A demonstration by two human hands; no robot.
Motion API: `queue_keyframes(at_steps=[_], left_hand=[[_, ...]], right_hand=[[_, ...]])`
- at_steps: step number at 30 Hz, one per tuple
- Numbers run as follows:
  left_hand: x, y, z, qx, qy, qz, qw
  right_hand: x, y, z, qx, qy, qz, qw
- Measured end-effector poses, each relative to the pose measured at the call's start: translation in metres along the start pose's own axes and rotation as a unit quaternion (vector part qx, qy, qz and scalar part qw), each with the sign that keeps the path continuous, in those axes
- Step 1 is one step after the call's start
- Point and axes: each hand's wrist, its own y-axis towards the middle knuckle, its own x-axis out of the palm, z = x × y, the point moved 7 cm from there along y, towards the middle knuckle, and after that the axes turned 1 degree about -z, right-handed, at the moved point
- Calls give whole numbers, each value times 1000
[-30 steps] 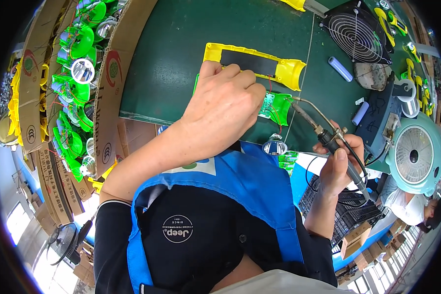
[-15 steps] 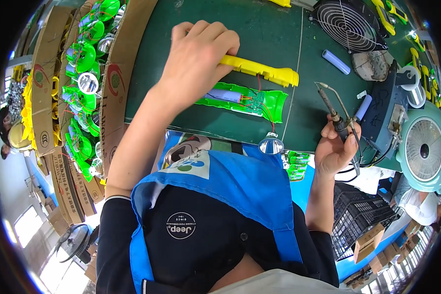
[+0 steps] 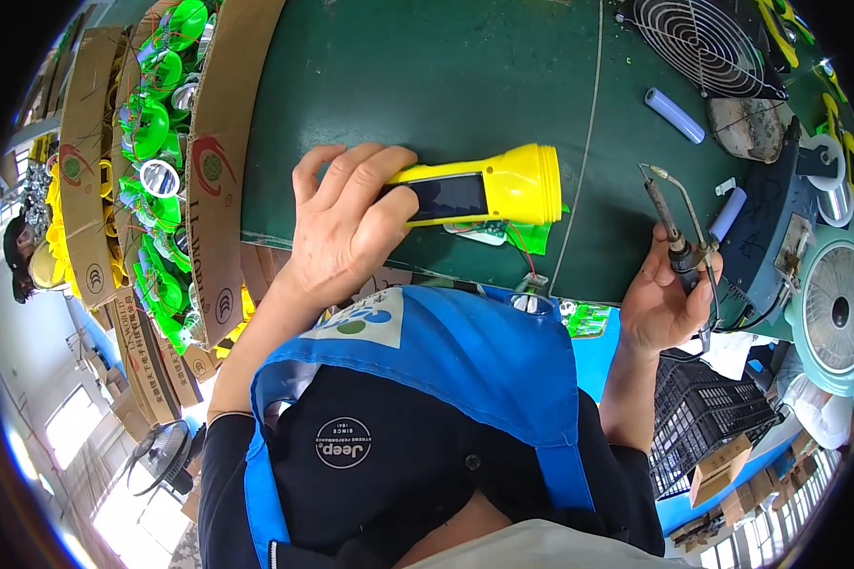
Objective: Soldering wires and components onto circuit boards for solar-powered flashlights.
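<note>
My left hand [image 3: 356, 209] has its fingers curled round the narrow end of a yellow flashlight shell [image 3: 520, 185]. A dark rectangular panel [image 3: 454, 197] is set into the shell's upward face. Beneath it lies a green shell half [image 3: 541, 237], mostly covered, with part of a circuit board and thin wires showing along the near side. A silvery reflector [image 3: 531, 302] hangs by wires at the table's near edge. Off to the right, my right hand [image 3: 672, 294] grips a soldering iron [image 3: 671, 223], its tip pointing up and away from the shells.
A cardboard box [image 3: 220, 180] of green flashlight parts stands at the left. Toward the right are a loose purple battery cell [image 3: 675, 115], a fan grille [image 3: 697, 43], a blue soldering station [image 3: 769, 223], a solder spool [image 3: 835, 204] and a pale green fan [image 3: 835, 308].
My left hand has brought the yellow shell nearer and turned it, from edge-on to panel face up, over the green half. My right hand still holds the soldering iron.
</note>
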Motion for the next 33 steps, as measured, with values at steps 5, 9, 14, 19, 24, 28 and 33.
queue_keyframes(at_steps=[5, 9, 14, 19, 24, 28, 33], left_hand=[[-20, 23, -19, -17, 0, 77, 997], [-34, 106, -92, -145, -8, 210, 967], [10, 224, -190, -284, 50, 97, 953], [26, 228, -200, -303, 102, 22, 947], [31, 162, -104, -42, 154, 51, 986], [37, 96, -48, -91, 72, -10, 993], [-37, 37, 17, -114, 22, 54, 992]], right_hand=[[0, 2, -1, -5, 0, 5, 1000], [3, 3, -3, -19, -30, 49, 998], [12, 2, -7, -24, 1, 32, 999], [12, 1, -6, -23, 2, 18, 1000], [2, -2, -1, -1, 11, 41, 999], [11, 2, -3, -30, -5, -10, 999], [62, -2, -3, -92, -169, -85, 978]])
